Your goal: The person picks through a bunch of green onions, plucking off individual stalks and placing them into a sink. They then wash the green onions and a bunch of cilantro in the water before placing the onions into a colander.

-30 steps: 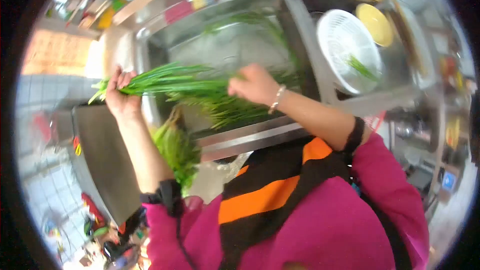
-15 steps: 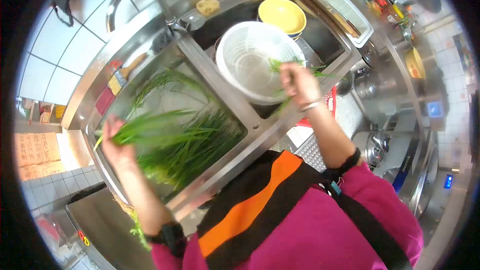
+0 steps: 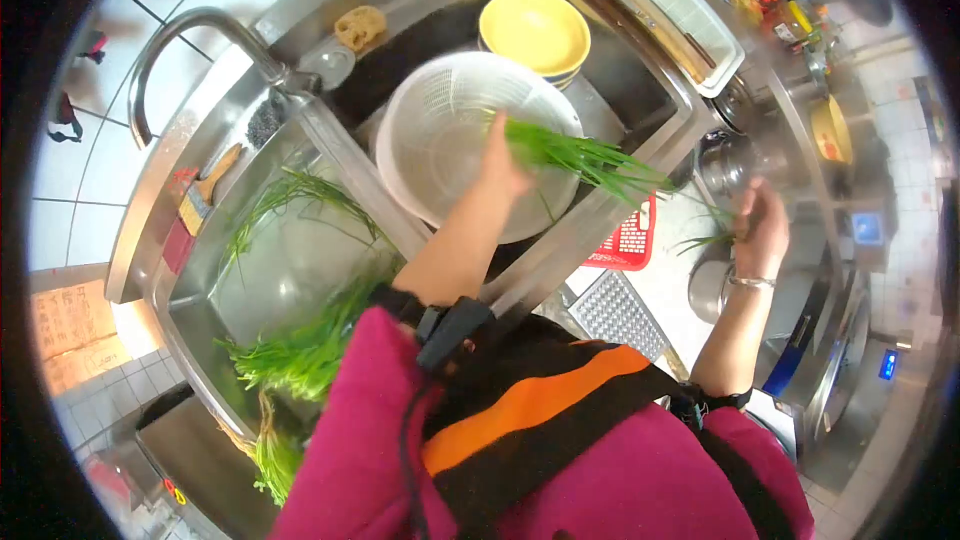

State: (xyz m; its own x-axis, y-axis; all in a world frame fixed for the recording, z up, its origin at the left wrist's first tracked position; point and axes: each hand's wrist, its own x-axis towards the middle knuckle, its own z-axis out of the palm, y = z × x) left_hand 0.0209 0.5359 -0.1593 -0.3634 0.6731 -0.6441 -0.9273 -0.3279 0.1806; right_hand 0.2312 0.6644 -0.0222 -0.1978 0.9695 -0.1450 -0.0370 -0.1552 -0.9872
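Observation:
Over the white colander point(image 3: 415, 175), my left hand point(image 3: 503, 168) is closed round one end of a bunch of long green chives point(image 3: 585, 158). The blades stretch right, across the basin's rim. My right hand point(image 3: 762, 230), out past the sink's right edge, is closed on a few loose chive blades point(image 3: 708, 239); its fingertips are partly blurred. A large heap of chives point(image 3: 300, 352) lies in the left basin point(image 3: 285, 290), partly behind my left sleeve. More thin blades point(image 3: 315, 190) lie along that basin's far side.
Yellow bowls point(image 3: 535, 30) are stacked behind the colander. A curved faucet point(image 3: 215, 20) rises at the back left. Along the ledge are a brush point(image 3: 205, 190) and sponges point(image 3: 360, 28). A red basket point(image 3: 632, 240) stands below the sink's front edge, near pots point(image 3: 730, 160).
My left hand has swung from the left basin to over the colander, carrying the chives. My right hand has moved away from the colander, outward to the right. The view has shifted slightly.

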